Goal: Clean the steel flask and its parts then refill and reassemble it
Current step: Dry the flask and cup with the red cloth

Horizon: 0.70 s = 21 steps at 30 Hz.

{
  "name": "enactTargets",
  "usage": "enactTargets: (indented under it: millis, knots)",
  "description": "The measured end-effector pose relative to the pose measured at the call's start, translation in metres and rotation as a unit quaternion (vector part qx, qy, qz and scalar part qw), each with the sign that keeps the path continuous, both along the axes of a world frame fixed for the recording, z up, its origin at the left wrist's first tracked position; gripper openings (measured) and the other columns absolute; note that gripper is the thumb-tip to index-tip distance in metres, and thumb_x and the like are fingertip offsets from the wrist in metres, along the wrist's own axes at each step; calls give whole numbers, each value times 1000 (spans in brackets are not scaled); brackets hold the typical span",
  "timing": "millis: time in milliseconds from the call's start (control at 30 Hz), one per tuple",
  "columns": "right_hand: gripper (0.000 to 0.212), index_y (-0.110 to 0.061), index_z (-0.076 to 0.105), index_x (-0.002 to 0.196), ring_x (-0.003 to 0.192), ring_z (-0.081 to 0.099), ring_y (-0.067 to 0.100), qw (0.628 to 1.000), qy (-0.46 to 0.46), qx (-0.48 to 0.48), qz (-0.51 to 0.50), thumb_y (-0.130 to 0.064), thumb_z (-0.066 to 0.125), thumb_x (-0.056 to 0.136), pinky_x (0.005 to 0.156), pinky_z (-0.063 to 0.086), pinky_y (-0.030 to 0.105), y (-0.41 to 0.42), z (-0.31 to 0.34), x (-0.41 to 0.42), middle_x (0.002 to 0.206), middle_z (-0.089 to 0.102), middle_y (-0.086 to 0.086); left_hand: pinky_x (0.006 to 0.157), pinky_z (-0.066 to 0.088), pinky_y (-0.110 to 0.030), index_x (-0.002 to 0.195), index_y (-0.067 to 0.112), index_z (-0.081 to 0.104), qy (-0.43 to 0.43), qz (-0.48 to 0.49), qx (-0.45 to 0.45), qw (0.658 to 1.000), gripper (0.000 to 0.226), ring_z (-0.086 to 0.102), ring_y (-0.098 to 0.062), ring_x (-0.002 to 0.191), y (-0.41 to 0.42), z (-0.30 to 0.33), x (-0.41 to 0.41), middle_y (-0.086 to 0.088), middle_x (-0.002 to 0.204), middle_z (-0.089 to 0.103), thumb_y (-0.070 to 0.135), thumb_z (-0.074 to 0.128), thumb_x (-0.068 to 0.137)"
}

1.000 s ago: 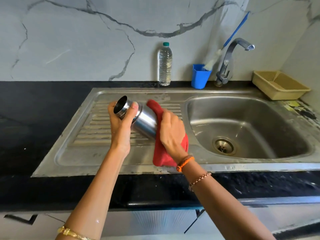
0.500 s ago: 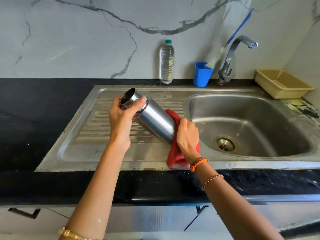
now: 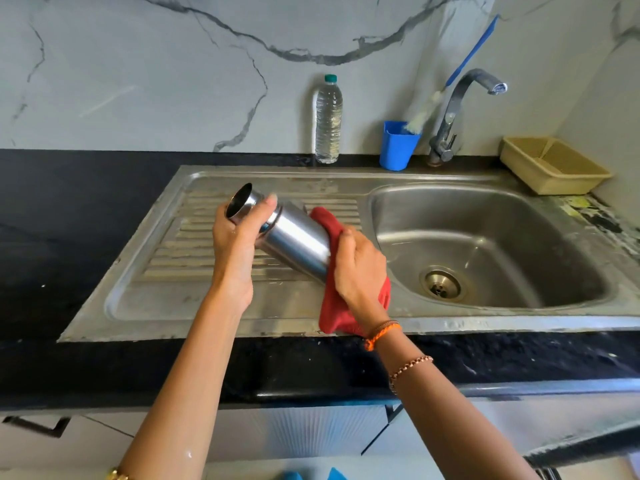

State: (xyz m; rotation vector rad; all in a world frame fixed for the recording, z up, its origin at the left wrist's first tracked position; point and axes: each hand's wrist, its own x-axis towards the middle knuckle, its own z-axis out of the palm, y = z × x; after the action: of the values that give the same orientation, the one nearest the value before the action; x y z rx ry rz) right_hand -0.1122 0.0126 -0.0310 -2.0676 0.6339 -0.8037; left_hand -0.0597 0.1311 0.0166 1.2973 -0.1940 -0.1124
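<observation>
Shiny lidless steel flask [image 3: 294,242] is tilted over the drainboard [image 3: 194,251], left hand [image 3: 239,237] gripping its neck, right hand [image 3: 360,268] clamping a red cloth [image 3: 332,317] round its base, basin [image 3: 485,244] just right.

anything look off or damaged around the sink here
Mostly the counter right of the sink basin: its surface looks chipped or stained, with yellow and pale patches. Otherwise nothing stands out. The steel flask is tilted only because the left hand holds it while the right hand presses the red cloth to it.
</observation>
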Motion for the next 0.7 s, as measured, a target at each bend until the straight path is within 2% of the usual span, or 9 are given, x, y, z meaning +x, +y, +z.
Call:
enactTargets:
  millis: [33, 100, 167, 233, 300, 400, 467, 600, 700]
  knots:
    - [49, -20, 51, 74, 88, 57, 34, 1000, 18, 16, -15, -47, 10, 76, 83, 42, 42, -7, -5, -1, 91, 66, 12, 69, 41, -12, 113, 13, 52, -5, 9, 18, 1000, 52, 56, -3, 87, -1, 0, -2, 6, 98, 59, 38, 73, 72]
    - [47, -16, 52, 73, 90, 56, 37, 998, 40, 49, -31, -42, 13, 76, 86, 40, 42, -10, -5, -2, 94, 66, 16, 60, 39, -1, 106, 16, 53, -18, 11, 43, 999, 34, 55, 4, 83, 1, 0, -5, 10, 95, 59, 33, 67, 79]
    - [42, -14, 54, 72, 90, 56, 36, 997, 29, 67, -35, -36, 18, 78, 85, 41, 42, -2, 4, 2, 93, 67, 16, 59, 39, 1, 99, 17, 57, -41, -10, 53, 998, 26, 57, 6, 77, 4, 2, -4, 8, 91, 61, 25, 69, 77]
    - [40, -15, 54, 70, 82, 56, 30, 998, -5, 59, -20, -35, 22, 80, 80, 43, 40, 10, 21, 7, 84, 65, 10, 64, 43, -4, 105, 18, 59, -56, -39, 52, 996, 38, 60, 4, 79, 6, 4, -4, 7, 92, 63, 18, 73, 69]
    - [33, -21, 47, 64, 74, 52, 23, 998, -43, 40, 5, -35, 23, 81, 72, 41, 36, 21, 39, 12, 76, 61, 4, 66, 45, -7, 119, 16, 53, -57, -51, 40, 996, 56, 61, 5, 80, 6, 6, -2, 9, 95, 62, 6, 73, 68]
    - [42, -20, 60, 81, 77, 55, 20, 993, -109, -4, 35, -38, 21, 85, 71, 39, 34, 32, 54, 15, 80, 63, 1, 65, 46, -8, 123, 11, 49, -66, -44, 35, 996, 56, 61, 2, 78, 3, 14, 1, 4, 95, 62, -5, 69, 72]
    - [51, -19, 62, 89, 80, 58, 21, 992, -117, -25, 33, -43, 18, 84, 73, 40, 35, 30, 47, 13, 84, 66, 2, 62, 44, -7, 117, 11, 53, -66, -22, 38, 997, 46, 60, 1, 75, 0, 16, 2, 2, 93, 62, -4, 67, 75]
    - [32, -27, 47, 71, 80, 59, 30, 998, -38, -46, -18, -40, 22, 87, 77, 43, 40, 1, 3, -3, 82, 66, 5, 58, 43, -6, 111, 6, 60, -16, 40, 10, 999, 41, 58, -5, 81, -3, 3, -4, -2, 99, 63, 11, 75, 73]
    - [47, -17, 50, 68, 79, 58, 33, 998, -14, 0, -54, -46, 14, 76, 78, 45, 44, -11, -15, -11, 79, 65, 9, 59, 45, -5, 107, 14, 63, 13, 50, -14, 999, 40, 59, -1, 82, 4, 0, -8, 6, 96, 64, 10, 76, 69]
